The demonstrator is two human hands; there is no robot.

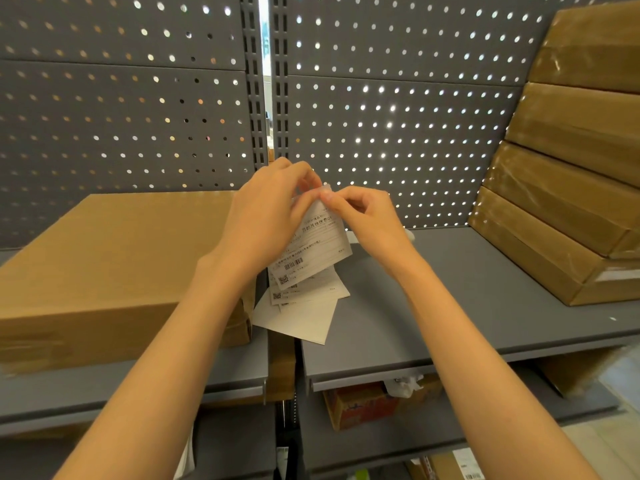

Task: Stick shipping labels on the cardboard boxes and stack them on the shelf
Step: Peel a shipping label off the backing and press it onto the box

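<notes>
The shipping labels [311, 251] hang as a small sheaf at the centre of my view, above the grey shelf [433, 306]. My left hand [266, 216] and right hand [367, 216] both pinch the sheaf's top corner. A cardboard box [110, 265] lies at nine o'clock, and four stacked boxes [571, 168] lean at two o'clock.

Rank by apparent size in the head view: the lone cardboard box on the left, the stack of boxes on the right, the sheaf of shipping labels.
1. lone cardboard box, though it is nearest the camera.
2. stack of boxes, partly cut off by the frame, so unsure against the first.
3. shipping labels.
</notes>
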